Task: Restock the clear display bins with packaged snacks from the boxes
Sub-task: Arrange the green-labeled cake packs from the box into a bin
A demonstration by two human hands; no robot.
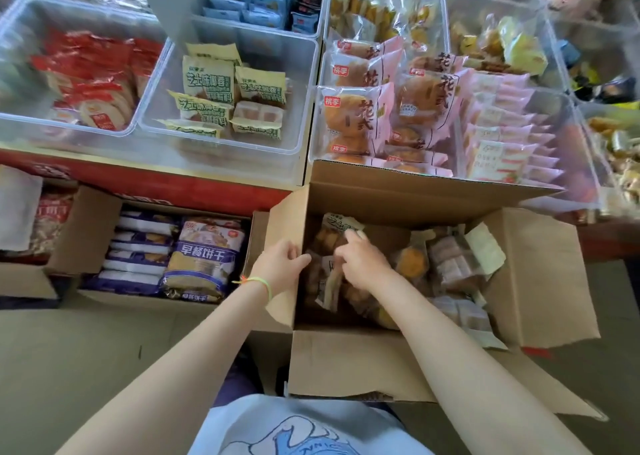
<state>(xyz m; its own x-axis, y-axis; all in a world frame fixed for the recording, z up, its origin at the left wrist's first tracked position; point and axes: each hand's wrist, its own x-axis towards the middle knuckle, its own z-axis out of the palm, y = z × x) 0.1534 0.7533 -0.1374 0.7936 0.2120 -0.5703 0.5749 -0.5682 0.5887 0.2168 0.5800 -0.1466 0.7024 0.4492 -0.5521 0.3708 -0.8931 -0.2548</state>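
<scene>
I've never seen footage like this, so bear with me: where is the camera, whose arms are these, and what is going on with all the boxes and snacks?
There is no machine here. The single picture comes from a camera worn on a person's head, looking down at their own arms. Both hands reach into an open cardboard box of wrapped snacks. The left hand rests at the box's edge, fingers curled; what it holds is unclear. The right hand has its grip among the packets. Beside it stands a second box of purple biscuit packs. Above are clear bins holding yellow-green packets and pink bread packs.
</scene>
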